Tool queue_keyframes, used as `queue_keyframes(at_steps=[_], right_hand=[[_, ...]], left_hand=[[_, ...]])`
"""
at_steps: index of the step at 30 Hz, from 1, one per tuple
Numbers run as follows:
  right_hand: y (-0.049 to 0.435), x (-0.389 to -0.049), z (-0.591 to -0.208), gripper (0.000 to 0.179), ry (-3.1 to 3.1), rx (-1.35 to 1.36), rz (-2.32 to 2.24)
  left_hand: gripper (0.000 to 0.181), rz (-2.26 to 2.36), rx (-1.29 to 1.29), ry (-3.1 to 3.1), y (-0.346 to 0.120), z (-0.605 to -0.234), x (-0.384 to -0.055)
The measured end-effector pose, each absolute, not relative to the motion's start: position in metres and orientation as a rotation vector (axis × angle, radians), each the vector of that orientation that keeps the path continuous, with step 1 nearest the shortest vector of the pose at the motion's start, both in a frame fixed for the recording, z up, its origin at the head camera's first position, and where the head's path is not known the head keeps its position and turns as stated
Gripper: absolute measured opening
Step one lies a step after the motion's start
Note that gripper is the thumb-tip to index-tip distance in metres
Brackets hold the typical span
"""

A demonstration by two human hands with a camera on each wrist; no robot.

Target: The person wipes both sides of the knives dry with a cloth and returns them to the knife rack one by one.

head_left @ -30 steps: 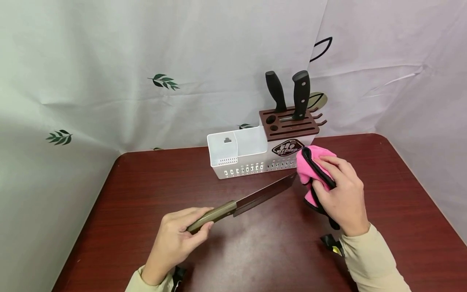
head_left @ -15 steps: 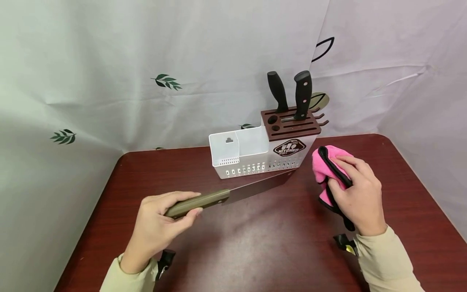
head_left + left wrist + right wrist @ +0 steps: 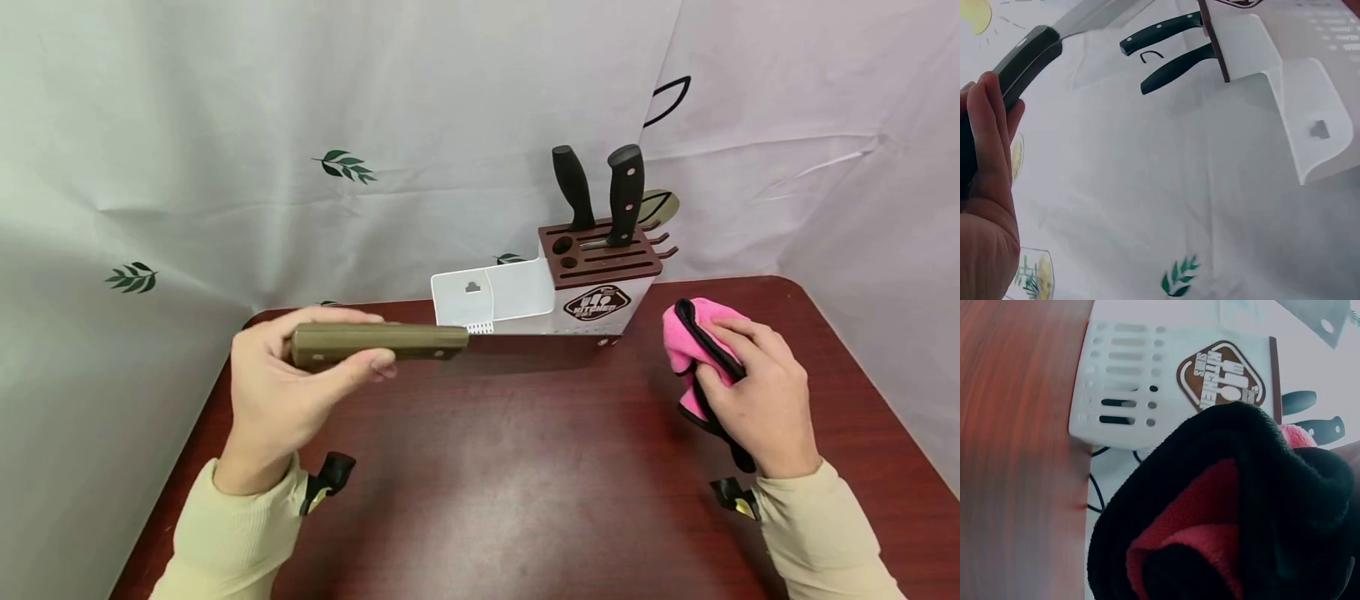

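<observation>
My left hand (image 3: 270,396) grips the olive handle of a broad-bladed kitchen knife (image 3: 375,340), raised over the table. The blade points right and overlaps the rack's lower front in the head view; a hole near its tip shows in the right wrist view. In the left wrist view, fingers lie along the knife handle (image 3: 1032,59). On the right, my right hand (image 3: 768,400) holds a bunched pink cloth (image 3: 681,342) with black edging, thumb and fingers pinching it. That cloth (image 3: 1179,512) fills much of the right wrist view, apart from the blade.
Behind the hands stands a white rack (image 3: 525,287) with a brown slotted top (image 3: 600,265). Two black-handled knives (image 3: 626,192) stand in its slots, and hooks stick out on its right. The dark red table (image 3: 517,467) meets a pale curtain (image 3: 450,108) behind.
My left hand has moved left and up with the knife, and the blade has turned to lie nearly level. My right hand has carried the cloth rightward, away from the blade tip.
</observation>
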State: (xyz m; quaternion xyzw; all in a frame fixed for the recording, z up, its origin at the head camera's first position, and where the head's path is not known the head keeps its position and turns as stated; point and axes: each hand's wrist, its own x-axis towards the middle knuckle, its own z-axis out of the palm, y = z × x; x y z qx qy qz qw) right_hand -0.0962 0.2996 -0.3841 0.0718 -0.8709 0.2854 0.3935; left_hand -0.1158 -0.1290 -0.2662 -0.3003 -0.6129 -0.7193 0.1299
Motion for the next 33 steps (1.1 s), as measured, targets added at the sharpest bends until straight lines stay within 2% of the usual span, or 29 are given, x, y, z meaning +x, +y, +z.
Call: queue_keyframes(at_steps=[8,16,24,33], right_hand=[[0.315,-0.100,-0.380,0.039,-2.234,0.151,0.674],[0.327,-0.106,-0.379,0.039,-2.262,0.146,0.648],[0.332,-0.108,-0.382,0.040,-2.298,0.120,0.643],[0.346,-0.110,-0.385,0.040,-2.331,0.092,0.628]], left_hand=[[0.029,-2.035,-0.874,-1.720,-0.123,-0.228,-0.142],[0.024,-1.844,-1.061,-1.783,-0.105,-0.196,-0.172],[0.019,-1.787,-1.081,-1.855,-0.094,-0.190,-0.191],[0.019,-1.898,-0.986,-1.956,-0.078,-0.188,-0.200]])
